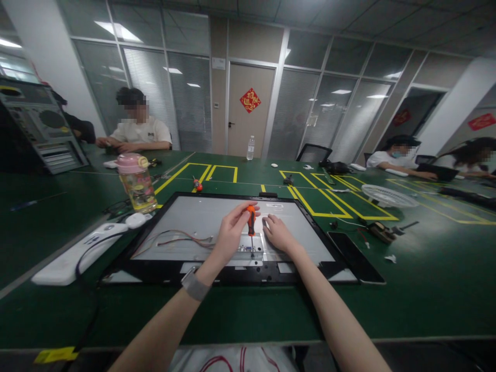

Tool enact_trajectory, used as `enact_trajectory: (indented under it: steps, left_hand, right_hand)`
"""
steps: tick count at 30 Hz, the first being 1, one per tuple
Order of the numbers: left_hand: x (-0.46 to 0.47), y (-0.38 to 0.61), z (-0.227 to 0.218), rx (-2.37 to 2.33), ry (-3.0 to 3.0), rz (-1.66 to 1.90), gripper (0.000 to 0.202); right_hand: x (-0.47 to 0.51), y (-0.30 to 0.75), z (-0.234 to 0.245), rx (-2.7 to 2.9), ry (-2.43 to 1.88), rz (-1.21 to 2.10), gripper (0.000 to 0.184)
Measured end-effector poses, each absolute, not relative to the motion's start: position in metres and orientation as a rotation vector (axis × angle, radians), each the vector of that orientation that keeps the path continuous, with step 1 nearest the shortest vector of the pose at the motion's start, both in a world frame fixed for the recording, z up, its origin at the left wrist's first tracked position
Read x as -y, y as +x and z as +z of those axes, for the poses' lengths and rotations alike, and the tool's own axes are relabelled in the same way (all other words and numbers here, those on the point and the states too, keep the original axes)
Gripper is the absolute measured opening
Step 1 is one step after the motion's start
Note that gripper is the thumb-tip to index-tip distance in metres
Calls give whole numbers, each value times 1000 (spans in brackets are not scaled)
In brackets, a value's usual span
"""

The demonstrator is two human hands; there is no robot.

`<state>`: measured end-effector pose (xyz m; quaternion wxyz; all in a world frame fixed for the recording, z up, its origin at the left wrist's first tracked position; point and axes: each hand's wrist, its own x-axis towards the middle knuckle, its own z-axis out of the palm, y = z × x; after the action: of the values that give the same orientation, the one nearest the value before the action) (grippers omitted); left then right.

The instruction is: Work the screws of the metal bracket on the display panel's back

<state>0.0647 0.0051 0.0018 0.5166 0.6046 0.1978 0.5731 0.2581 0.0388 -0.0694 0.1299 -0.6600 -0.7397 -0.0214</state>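
A flat display panel [163, 243] with a black frame and grey metal back lies on the green table in front of me. My left hand [233, 227] is closed around the handle of an orange and black screwdriver [251, 221], which stands upright. Its tip meets the small metal circuit board bracket [248, 248] near the panel's lower middle. My right hand [279, 233] rests on the panel just right of the screwdriver, fingers loosely stretched over the metal. Thin coloured wires [182, 235] run across the panel left of the bracket.
Left of the panel are a white power bank-like device [79, 253] and a pink-lidded bottle [135, 181]. A black phone-like slab [356, 257] touches the right side. Beyond lie a red screwdriver [198, 184], a water bottle [250, 148] and a white fan grille [389, 196]. Several people sit around.
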Motion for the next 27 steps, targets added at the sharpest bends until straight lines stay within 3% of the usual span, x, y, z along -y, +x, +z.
enact_trajectory:
  steps: [10,17,27]
  left_hand:
    - [-9,63,0,-683,1643,1575,20]
    - [-17,59,36,-437,1955,1178,21]
    - [-22,61,23,-414,1787,1186,26]
  right_hand:
    - [-38,256,-69,2147,-1944,-64,39]
    - [-42,258,-73,2149,-1935,-73,38]
    - [-41,259,-73,2153,-1924,-71,39]
